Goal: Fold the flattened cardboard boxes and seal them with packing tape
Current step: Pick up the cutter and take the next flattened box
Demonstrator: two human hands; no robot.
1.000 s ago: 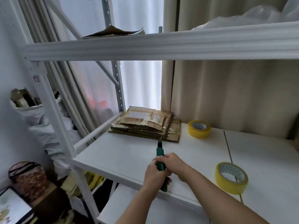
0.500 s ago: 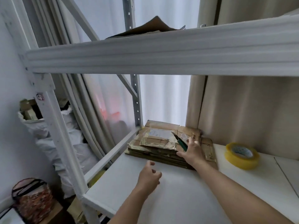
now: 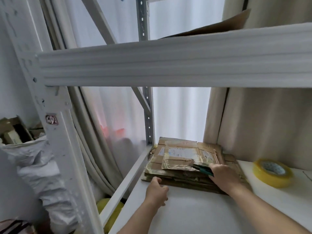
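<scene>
The stack of flattened boxes [image 3: 189, 164] lies at the shelf's [image 3: 194, 215] back left corner; my left hand [image 3: 156, 191] touches its front edge, fingers loosely curled, holding nothing; my right hand [image 3: 224, 177] grips the green knife [image 3: 201, 168] on top; I should keep the blade flat, lift only the top box, and leave the tape roll [image 3: 271, 173] within reach.
</scene>
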